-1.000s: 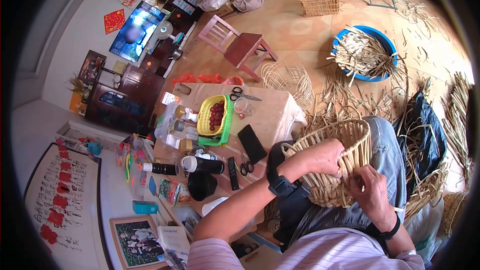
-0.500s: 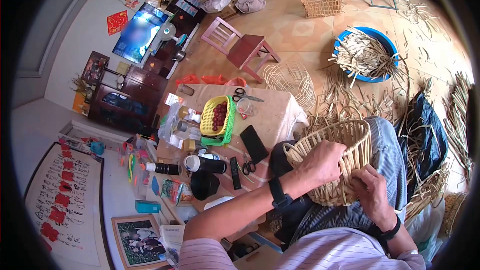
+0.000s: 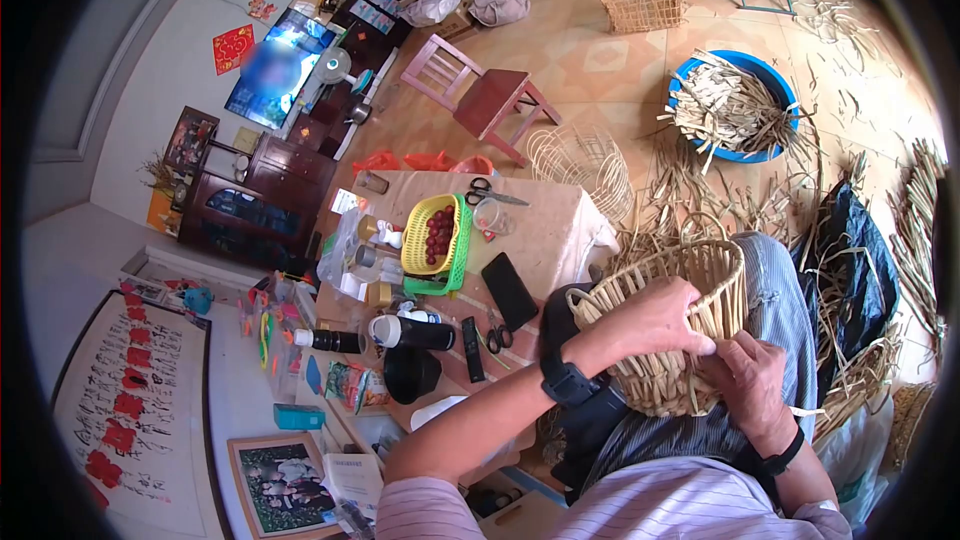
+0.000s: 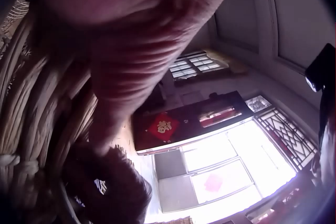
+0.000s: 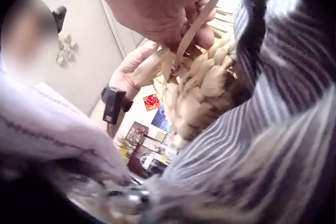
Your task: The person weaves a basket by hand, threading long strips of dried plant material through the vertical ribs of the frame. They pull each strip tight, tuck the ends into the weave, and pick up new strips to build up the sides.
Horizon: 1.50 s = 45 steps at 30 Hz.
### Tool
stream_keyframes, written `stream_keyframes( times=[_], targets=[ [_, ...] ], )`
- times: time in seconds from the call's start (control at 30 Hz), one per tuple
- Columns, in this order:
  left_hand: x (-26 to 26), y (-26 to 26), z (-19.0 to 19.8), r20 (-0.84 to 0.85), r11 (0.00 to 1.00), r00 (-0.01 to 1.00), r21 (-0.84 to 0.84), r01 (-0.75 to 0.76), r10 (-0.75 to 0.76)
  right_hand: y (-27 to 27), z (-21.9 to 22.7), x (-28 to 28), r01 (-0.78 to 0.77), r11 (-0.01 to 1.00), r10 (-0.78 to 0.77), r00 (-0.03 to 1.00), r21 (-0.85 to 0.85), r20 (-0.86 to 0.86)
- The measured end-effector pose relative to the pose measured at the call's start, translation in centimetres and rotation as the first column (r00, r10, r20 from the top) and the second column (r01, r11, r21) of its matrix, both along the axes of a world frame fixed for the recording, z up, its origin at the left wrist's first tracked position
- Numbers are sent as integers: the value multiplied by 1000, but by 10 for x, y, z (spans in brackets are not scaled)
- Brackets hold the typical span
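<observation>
A pale woven straw basket point(image 3: 665, 385) with a looped handle rests tilted on the person's lap. The left hand point(image 3: 650, 320), wearing a black watch, grips the basket's side wall, fingers over its inner side and thumb reaching toward the right hand. Against the basket's near outer side, the right hand point(image 3: 750, 380) pinches a flat straw strip point(image 5: 202, 23), which sticks out past the fingers in the right wrist view. The two hands nearly meet at the weave. In the left wrist view the left hand point(image 4: 136, 40) covers much of the basket's upright stakes point(image 4: 21, 92).
On the table point(image 3: 560, 225) at left lie scissors point(image 3: 492, 192), a black phone point(image 3: 509, 291), bottles and a yellow basket point(image 3: 425, 208) of red fruit. A blue tub point(image 3: 785, 90) of straw strips stands on the floor, near a wire-like basket point(image 3: 590, 165) and a wooden chair point(image 3: 490, 100).
The left hand's thumb has come across to the right hand. The right hand has turned slightly, and a pale strip end now shows to the right of its wrist.
</observation>
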State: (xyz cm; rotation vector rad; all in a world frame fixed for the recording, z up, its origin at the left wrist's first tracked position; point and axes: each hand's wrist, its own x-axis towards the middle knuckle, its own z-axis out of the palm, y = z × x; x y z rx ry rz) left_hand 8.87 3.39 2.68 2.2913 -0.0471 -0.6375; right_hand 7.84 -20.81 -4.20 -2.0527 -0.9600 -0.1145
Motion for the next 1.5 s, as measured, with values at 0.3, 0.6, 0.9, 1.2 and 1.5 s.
stream_keyframes(
  times=[0.3, 0.6, 0.9, 1.2, 1.5],
  targets=[
    [6, 1, -14, -54, 999, 998, -19, -28, 27, 2, -4, 9, -67, 994, 73, 996, 90, -61],
    [7, 8, -27, -183, 989, 983, -143, -47, 21, 5, -3, 6, -36, 980, 77, 975, 194, -210],
    [-12, 36, -21, -175, 910, 984, -410, -67, -6, -2, -10, 0, 18, 995, -5, 992, 103, -127],
    [6, 13, 4, -448, 884, 894, -424, -197, -16, -9, -5, 15, -167, 959, 236, 916, 229, -324],
    [8, 11, 13, -409, 960, 911, -271, -73, -46, -29, -20, 24, 72, 882, 379, 481, 466, -791]
  ],
)
